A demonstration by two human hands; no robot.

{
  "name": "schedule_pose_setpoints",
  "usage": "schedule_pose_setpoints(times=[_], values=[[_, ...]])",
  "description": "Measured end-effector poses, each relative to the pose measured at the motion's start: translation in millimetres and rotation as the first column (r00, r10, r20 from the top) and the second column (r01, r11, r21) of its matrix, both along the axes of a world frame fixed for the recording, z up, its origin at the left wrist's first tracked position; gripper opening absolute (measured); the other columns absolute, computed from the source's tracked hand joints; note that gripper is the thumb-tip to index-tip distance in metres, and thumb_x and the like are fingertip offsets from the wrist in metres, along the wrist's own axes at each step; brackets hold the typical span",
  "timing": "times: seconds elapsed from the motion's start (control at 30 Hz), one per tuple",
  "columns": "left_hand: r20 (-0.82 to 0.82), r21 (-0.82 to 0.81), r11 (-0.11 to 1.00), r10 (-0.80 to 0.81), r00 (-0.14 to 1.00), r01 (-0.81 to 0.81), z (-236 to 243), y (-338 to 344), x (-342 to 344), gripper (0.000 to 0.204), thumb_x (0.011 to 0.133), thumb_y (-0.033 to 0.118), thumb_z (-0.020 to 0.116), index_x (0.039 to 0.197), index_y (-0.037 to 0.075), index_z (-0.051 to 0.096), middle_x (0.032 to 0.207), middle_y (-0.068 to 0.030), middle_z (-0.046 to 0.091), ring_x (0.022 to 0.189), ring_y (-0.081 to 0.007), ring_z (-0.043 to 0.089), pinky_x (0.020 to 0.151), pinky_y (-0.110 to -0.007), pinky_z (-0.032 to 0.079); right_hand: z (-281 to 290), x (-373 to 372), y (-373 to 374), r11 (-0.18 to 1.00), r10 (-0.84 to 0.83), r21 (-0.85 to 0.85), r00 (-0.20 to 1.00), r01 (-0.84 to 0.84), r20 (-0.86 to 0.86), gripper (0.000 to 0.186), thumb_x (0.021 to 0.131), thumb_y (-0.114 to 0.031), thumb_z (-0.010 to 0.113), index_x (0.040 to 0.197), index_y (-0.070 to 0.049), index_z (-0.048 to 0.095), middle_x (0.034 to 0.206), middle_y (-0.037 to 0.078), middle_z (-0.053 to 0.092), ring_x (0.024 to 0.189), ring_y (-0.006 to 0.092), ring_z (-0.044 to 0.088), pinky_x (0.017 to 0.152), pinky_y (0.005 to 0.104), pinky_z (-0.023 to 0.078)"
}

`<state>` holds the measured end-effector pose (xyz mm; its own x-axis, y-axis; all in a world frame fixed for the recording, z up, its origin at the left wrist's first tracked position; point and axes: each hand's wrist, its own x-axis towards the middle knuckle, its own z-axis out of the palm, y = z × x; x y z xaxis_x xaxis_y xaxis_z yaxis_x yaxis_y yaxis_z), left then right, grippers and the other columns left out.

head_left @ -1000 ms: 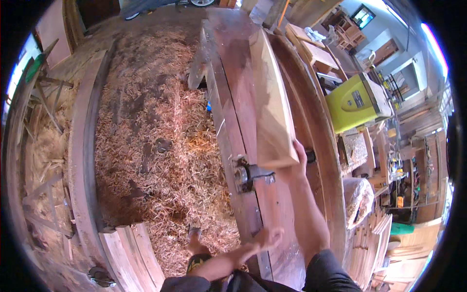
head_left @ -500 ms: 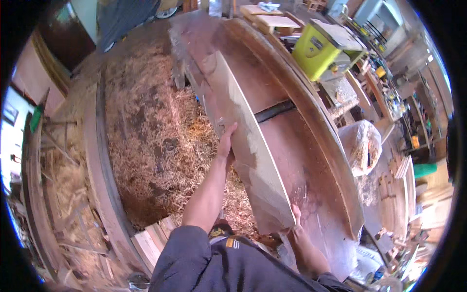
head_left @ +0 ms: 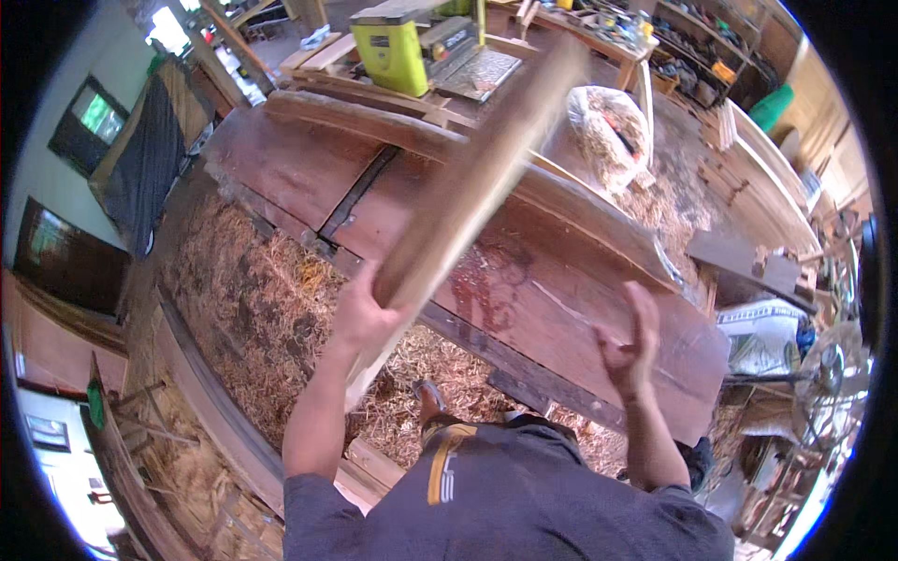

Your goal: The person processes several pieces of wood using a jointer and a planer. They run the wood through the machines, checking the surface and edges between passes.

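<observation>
A long wooden board (head_left: 472,192), smeared by motion, slants up over the bench from lower left to upper right. Near its lower end my left hand (head_left: 360,313) is closed round it. My right hand (head_left: 632,348) is off the board, fingers spread, above the right part of the brown wooden workbench (head_left: 552,299). Nothing shows in that hand. A dark strip (head_left: 360,192) crosses the bench top to the left of the board, and a reddish stain (head_left: 477,290) marks the surface just under it.
Beyond the bench stands a lime-green machine (head_left: 391,58). A clear plastic bag of shavings (head_left: 613,140) sits right of it. Curled wood shavings (head_left: 271,309) cover the floor at left. A white sack (head_left: 767,337) lies past the bench's right end.
The board has been lifted and swung to the right, its far end raised. My right hand has let go of its near end. The view has turned to the right.
</observation>
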<state>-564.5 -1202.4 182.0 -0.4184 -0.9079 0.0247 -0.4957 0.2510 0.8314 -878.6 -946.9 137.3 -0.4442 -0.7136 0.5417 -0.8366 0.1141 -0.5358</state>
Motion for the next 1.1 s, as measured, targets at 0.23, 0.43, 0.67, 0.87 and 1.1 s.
schedule_pose_setpoints(times=[0.23,0.43,0.67,0.87,1.1], values=[[0.553,-0.233,0.509,-0.632,0.543,0.829,-104,86,-114,0.064,0.075,0.017,0.079,0.135,0.01,0.06,0.127,-0.0143,0.07,0.114,-0.0291,0.07,0.096,-0.041,0.057,-34,-107,173,0.802,-0.261,0.442,0.901,0.402,-0.346,0.106,0.065,-0.045,0.09,0.156,-0.015,0.044,0.164,0.017,0.036,0.154,0.0365,0.027,0.124,0.0601,0.02],[0.471,-0.617,0.115,-0.739,0.482,0.779,-173,129,-233,0.064,0.072,0.016,0.078,0.134,0.009,0.061,0.132,-0.0075,0.067,0.122,-0.0291,0.064,0.104,-0.038,0.052,-89,-168,342,0.619,-0.318,0.775,0.943,0.129,0.097,0.103,0.057,-0.038,0.093,0.149,-0.014,0.055,0.16,0.023,0.039,0.149,0.0388,0.035,0.123,0.0551,0.029],[0.571,-0.276,0.186,-0.758,0.316,0.943,-199,145,-316,0.078,0.094,0.06,0.06,0.154,0.013,0.043,0.164,-0.0171,0.034,0.154,-0.037,0.026,0.125,-0.057,0.019,-136,-201,405,0.605,-0.397,0.752,0.918,0.262,0.0,0.087,0.068,-0.032,0.087,0.147,-0.015,0.057,0.162,0.026,0.035,0.149,0.0474,0.031,0.123,0.054,0.028],[0.557,-0.227,0.754,-0.418,0.718,0.616,-236,103,-320,0.066,0.105,0.054,0.042,0.16,0.019,0.037,0.169,-0.0225,0.018,0.156,-0.0436,0.016,0.124,-0.066,0.011,-186,-223,347,0.728,-0.306,0.614,0.946,0.305,-0.108,0.065,0.085,-0.046,0.075,0.136,-0.006,0.065,0.158,0.025,0.043,0.149,0.0463,0.033,0.122,0.0537,0.027],[0.602,-0.277,0.958,0.115,0.79,0.072,-243,-6,-366,0.076,0.1,0.043,0.048,0.159,-0.001,0.029,0.17,-0.0225,0.018,0.157,-0.0435,0.013,0.125,-0.062,0.013,-156,-259,189,0.736,-0.02,0.669,0.99,0.107,-0.137,0.06,0.082,-0.028,0.078,0.138,-0.013,0.064,0.156,0.018,0.047,0.144,0.0424,0.04,0.12,0.0511,0.033]])
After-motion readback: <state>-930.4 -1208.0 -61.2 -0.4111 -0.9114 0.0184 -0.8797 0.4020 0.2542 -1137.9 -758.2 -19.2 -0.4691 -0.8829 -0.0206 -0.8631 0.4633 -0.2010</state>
